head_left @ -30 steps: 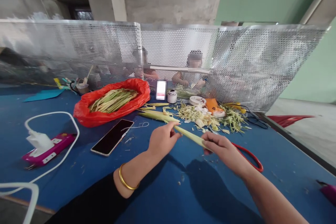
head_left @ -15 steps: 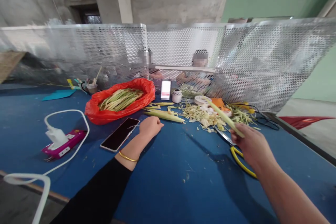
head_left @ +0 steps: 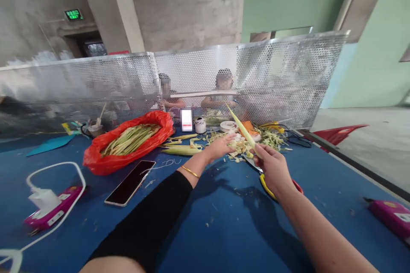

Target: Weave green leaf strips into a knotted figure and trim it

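Note:
My right hand is closed around the lower end of a pale green leaf strip, which points up and away from me. My left hand, gold bangle on the wrist, reaches forward over the heap of leaf scraps with fingers extended and touching it. Under my right hand lie scissors with yellow and red handles on the blue table. More folded green strips lie left of my left hand.
A red bag of green strips sits at the left, a black phone before it. Pink power strips lie at far left and far right. A tape roll and perforated metal screen stand behind; people sit beyond it.
My left hand let go of the strip, rested by the phone, then reached forward onto the scrap heap. My right hand lifted the strip upright and drew nearer the centre.

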Demonstrator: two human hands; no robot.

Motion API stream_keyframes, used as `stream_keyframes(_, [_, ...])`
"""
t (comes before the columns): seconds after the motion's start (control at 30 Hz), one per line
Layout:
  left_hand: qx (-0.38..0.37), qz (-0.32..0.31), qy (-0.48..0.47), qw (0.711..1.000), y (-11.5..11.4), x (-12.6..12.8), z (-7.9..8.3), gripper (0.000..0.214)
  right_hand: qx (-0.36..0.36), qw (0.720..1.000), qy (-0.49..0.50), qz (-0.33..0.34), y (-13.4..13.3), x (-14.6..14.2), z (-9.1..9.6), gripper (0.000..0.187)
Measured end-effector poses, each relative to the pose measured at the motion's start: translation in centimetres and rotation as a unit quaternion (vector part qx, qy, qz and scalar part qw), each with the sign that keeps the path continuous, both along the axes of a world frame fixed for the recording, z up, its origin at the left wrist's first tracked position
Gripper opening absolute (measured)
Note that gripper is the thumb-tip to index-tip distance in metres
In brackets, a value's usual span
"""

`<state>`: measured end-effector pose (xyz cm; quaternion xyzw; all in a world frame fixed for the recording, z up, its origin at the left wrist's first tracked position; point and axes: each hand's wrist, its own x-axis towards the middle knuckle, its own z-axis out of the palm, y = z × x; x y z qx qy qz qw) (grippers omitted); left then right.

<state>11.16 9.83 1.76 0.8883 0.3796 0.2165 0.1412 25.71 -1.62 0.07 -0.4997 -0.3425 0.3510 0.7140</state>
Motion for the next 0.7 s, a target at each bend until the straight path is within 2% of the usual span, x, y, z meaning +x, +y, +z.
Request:
stream_keyframes(0.07, [0.051,-0.014,-0.020,0.998,-0.7,0.6,1.2,0.032,-0.004,1.000,-0.004,-0.012,0.3,0.5,-0.1,0.038])
stream_keyframes(0.13, [0.102,-0.010,-0.040,0.994,-2.2,-0.3,1.8,0.022,-0.018,1.000,-0.014,0.003,0.5,0.4,-0.2,0.035])
stream_keyframes(0.23, [0.169,-0.003,-0.072,0.983,-5.5,-3.0,1.4,0.030,-0.046,0.994,-0.031,0.095,0.4,-0.6,-0.5,0.035])
stream_keyframes(0.3, [0.219,-0.046,-0.057,0.973,-7.5,-4.9,0.8,0.035,-0.059,0.980,-0.039,0.184,0.0,-1.7,-0.5,0.037])
stream_keyframes(0.37, [0.163,-0.052,-0.021,0.985,-8.8,-6.5,0.2,0.020,-0.066,0.964,-0.037,0.254,-0.6,-2.8,-0.5,0.042])
stream_keyframes(0.47, [-0.034,0.023,-0.054,0.998,-9.6,-7.9,-0.4,0.023,-0.044,0.949,-0.027,0.311,-1.3,-3.9,-0.4,0.046])
stream_keyframes(0.57, [-0.218,0.081,-0.145,0.962,-10.0,-8.1,-0.9,0.023,-0.030,0.955,-0.049,0.292,-1.6,-4.4,-0.5,0.039])
stream_keyframes(0.7, [-0.315,0.109,-0.227,0.915,-10.7,-7.5,-1.3,0.018,-0.060,0.967,-0.072,0.238,-1.7,-5.0,-1.0,0.036])
